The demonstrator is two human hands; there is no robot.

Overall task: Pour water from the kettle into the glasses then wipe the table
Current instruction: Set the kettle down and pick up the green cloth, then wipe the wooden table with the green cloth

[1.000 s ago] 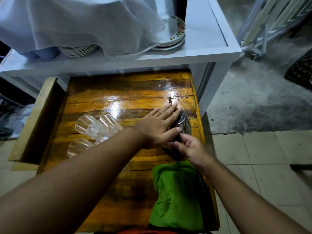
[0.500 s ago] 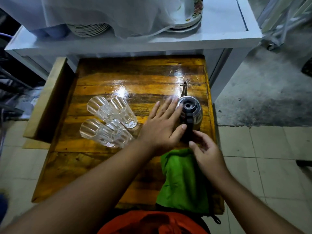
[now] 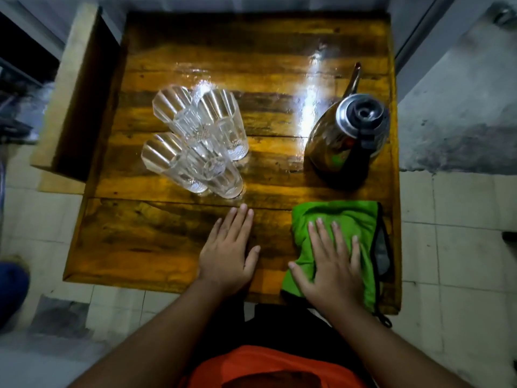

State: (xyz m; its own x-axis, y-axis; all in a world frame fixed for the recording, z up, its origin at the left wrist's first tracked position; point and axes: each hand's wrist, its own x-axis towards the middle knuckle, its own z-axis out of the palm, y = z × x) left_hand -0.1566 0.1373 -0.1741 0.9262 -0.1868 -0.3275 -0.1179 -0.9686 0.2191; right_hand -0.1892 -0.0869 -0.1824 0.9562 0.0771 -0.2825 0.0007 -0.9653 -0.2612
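Observation:
A steel kettle [image 3: 347, 135] with a black lid and a thin spout stands at the right side of the glossy wooden table [image 3: 265, 65]. Several clear ribbed glasses [image 3: 195, 141] stand clustered at the left middle. A folded green cloth [image 3: 349, 219] lies at the table's near right. My right hand [image 3: 333, 261] rests flat on the cloth, fingers straight. Beside it, my left hand [image 3: 229, 250] lies flat on the bare wood, just short of the glasses. Neither hand touches the kettle.
A pale wooden bench or crate [image 3: 75, 93] adjoins the table's left edge. A white cabinet's base [image 3: 414, 37] stands behind and to the right. Tiled floor [image 3: 453, 247] surrounds the table. A blue object [image 3: 11, 287] sits at the far left.
Both hands have drawn back from the kettle toward the near edge. My right hand now lies on the green cloth and my left on the wood. The camera tilted further down.

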